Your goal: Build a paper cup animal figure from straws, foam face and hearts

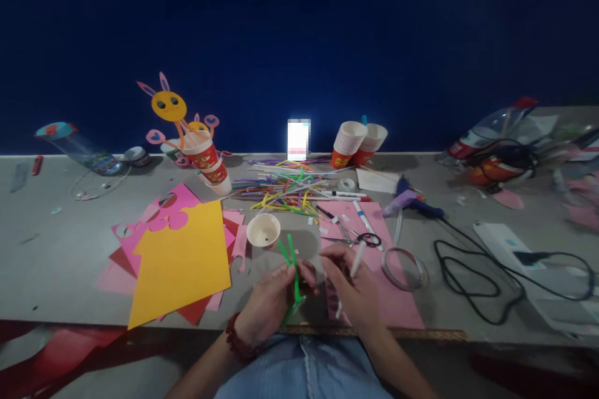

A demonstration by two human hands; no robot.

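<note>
Near the table's front edge, my left hand is closed on a green pipe cleaner, bent so that two ends stick up above the fingers. To its right, my right hand is closed round a white stick-like pen, which slants up between thumb and fingers. The hands are apart. Beneath my right hand lies a pink sheet with black-handled scissors on it. A paper cup stands just beyond my left hand.
Yellow paper covers pink and red sheets at left. Colourful pipe cleaners lie ahead. Decorated cups stand behind left, stacked cups behind right. A tape roll, glue gun and black cable are at right.
</note>
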